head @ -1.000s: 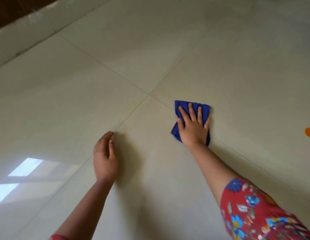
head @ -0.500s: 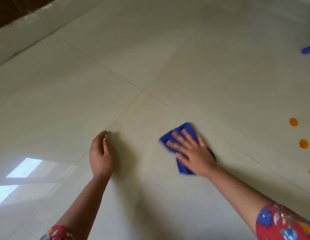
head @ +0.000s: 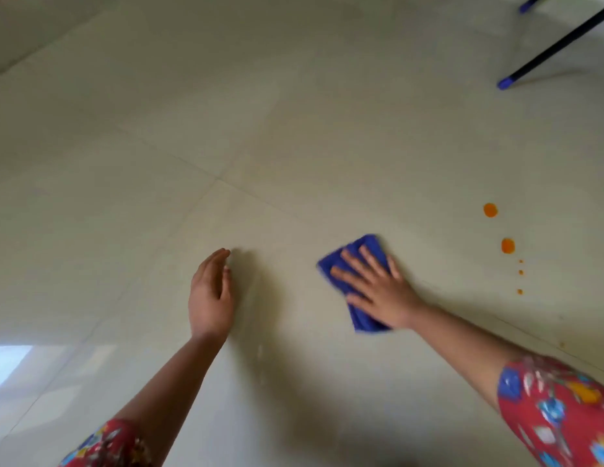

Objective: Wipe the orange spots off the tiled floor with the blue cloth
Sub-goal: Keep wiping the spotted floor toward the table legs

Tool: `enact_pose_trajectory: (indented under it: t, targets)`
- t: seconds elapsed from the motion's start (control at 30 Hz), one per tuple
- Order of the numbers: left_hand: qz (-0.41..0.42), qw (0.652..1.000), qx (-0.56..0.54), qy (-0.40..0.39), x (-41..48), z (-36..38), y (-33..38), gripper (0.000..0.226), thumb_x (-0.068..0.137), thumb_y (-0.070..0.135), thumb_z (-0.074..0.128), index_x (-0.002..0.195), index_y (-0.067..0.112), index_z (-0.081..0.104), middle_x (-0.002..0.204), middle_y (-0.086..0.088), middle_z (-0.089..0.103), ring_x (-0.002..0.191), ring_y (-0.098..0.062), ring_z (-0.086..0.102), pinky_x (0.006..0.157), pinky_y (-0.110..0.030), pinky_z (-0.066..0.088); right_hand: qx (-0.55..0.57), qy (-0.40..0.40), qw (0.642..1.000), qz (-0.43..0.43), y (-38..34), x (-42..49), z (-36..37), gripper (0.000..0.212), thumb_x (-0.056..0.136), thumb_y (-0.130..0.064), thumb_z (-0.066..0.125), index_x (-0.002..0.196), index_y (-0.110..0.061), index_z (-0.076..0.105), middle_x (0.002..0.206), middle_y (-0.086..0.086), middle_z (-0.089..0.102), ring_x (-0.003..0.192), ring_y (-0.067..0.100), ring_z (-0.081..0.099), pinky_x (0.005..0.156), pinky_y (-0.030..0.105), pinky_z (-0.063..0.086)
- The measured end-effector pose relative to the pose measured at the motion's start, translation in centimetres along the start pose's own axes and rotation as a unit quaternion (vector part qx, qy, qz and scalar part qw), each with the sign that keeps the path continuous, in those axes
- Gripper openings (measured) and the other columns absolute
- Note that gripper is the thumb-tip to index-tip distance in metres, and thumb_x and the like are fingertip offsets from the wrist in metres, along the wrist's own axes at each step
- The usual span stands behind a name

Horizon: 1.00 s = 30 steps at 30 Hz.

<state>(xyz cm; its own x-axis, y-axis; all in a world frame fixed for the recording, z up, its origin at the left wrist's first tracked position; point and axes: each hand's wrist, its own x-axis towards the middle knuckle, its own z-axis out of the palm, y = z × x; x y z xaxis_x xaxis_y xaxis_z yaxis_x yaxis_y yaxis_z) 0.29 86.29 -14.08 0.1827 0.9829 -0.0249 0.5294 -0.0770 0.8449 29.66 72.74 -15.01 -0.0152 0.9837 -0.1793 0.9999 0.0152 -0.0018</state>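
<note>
My right hand (head: 378, 288) lies flat with spread fingers on the folded blue cloth (head: 358, 252), pressing it to the pale tiled floor (head: 294, 112). To its right sit two larger orange spots (head: 490, 210) (head: 508, 245), with a few tiny orange droplets (head: 520, 291) trailing below them. The cloth is apart from the spots. My left hand (head: 211, 291) rests on its edge on the floor to the left, fingers straight, holding nothing.
Dark furniture legs with blue caps (head: 504, 83) stand at the top right. A wall base runs along the top left corner. A bright window reflection (head: 7, 362) lies on the tiles at the lower left. Grout lines cross near the middle.
My right hand has slid the cloth toward me and then rightward along the floor. The view has swung right, bringing more orange spots and the furniture legs into sight.
</note>
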Motion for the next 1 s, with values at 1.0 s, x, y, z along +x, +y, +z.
enact_pose_trajectory:
  t: [1.0]
  targets:
    - [0.168,0.85,0.319,-0.384,-9.5,20.2,13.2,0.066,0.095,0.055,0.028,0.15,0.038,-0.006,0.158,0.006,-0.021,0.144,-0.014,-0.021,0.118,-0.038,-0.005,0.109,-0.065,0.973,0.193,7.3,-17.5,2.3,0.062,0.092,-0.066,0.001,0.148,-0.045,-0.014,0.162,-0.004,-0.013,0.148,0.028,-0.008,0.112,0.064,0.019]
